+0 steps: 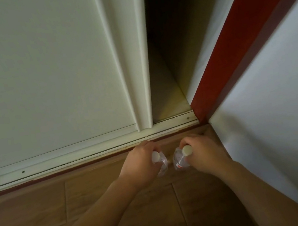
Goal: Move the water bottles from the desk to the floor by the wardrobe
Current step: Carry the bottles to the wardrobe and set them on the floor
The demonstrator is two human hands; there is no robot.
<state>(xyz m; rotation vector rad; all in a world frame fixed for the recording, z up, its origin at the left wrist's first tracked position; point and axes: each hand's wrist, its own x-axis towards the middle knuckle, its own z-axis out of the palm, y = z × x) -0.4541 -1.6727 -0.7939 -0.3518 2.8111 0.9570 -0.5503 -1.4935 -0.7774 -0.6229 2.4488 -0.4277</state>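
Observation:
I look straight down at two clear plastic water bottles with white caps, held upright close together over the wooden floor (42, 209). My left hand (139, 165) grips the left bottle (161, 165) near its neck. My right hand (204, 153) grips the right bottle (180, 162) the same way. Both bottles are just in front of the wardrobe's white sliding door track (72, 157). Whether their bases touch the floor is hidden.
The white wardrobe door (38, 72) is slid left, leaving a dark open gap (167, 60) at its right end. A red-brown frame (231, 43) and a white wall (281, 110) close in on the right, forming a corner.

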